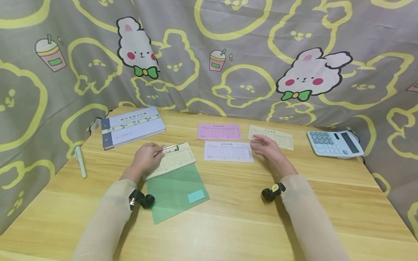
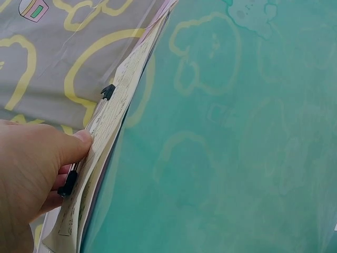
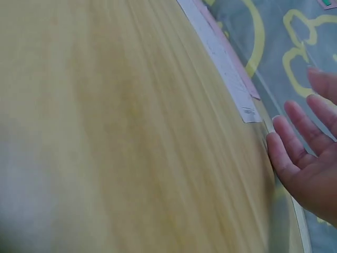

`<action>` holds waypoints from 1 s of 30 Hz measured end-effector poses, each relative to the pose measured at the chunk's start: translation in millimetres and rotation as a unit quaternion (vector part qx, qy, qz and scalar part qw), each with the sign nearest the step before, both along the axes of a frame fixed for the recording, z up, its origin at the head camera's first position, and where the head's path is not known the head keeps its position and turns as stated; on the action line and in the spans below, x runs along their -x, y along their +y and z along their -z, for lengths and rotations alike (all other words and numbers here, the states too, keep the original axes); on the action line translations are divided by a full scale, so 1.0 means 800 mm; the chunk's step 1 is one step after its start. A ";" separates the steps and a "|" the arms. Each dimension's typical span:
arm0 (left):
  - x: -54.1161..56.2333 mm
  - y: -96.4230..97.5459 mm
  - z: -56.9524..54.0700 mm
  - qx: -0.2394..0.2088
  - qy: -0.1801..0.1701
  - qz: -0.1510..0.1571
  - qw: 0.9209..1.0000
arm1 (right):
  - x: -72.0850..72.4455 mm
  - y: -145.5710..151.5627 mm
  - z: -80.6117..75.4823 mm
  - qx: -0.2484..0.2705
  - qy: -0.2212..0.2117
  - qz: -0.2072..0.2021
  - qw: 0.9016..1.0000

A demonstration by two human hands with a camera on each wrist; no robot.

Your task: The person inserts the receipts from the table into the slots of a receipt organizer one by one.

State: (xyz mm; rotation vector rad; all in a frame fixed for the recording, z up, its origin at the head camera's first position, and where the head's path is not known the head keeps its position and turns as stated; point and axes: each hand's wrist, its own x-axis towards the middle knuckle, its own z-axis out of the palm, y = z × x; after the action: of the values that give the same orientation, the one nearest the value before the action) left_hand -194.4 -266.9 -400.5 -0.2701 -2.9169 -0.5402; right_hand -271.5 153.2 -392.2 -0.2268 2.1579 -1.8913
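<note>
My left hand (image 1: 146, 159) pinches the metal clip (image 1: 171, 148) at the top of a translucent green clipboard (image 1: 176, 192). In the left wrist view the thumb lies over the clip, and the other fingers are partly hidden behind it. A cream printed form (image 1: 177, 159) lies over the board's upper part under the clip. My right hand (image 1: 269, 150), fingers spread and slightly bent, is by the right end of a white form (image 1: 228, 151) and holds nothing. Behind it are a pink form (image 1: 219, 131) and another cream form (image 1: 277, 139).
On the wooden table (image 1: 235, 224), a blue account book (image 1: 134, 127) lies at the back left. A pale green pen (image 1: 80, 162) lies by the left edge, and a light blue calculator (image 1: 334, 144) at the right. A patterned curtain (image 1: 183, 94) hangs behind.
</note>
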 end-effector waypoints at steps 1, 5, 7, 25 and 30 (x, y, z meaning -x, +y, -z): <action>0.000 0.000 0.000 -0.002 0.000 -0.001 1.000 | 0.003 -0.001 0.002 -0.006 0.005 0.001 1.000; -0.001 0.001 0.000 -0.006 0.003 -0.001 1.000 | 0.012 -0.003 0.011 -0.020 0.009 0.015 1.000; 0.000 0.001 0.001 -0.007 0.004 -0.002 1.000 | 0.014 -0.003 0.015 -0.039 0.014 0.021 0.999; -0.003 -0.001 0.002 -0.018 0.014 -0.001 1.000 | 0.023 -0.010 0.022 -0.242 0.105 0.010 0.965; -0.001 -0.001 0.003 -0.021 0.025 0.001 0.999 | 0.025 -0.010 0.021 -0.281 0.114 0.001 0.953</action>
State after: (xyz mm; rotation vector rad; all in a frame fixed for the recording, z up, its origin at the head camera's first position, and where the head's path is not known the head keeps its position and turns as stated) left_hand -193.5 -267.8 -402.9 -0.2778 -2.8539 -0.5864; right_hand -291.9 145.2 -408.7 -0.3366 2.7406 -1.2179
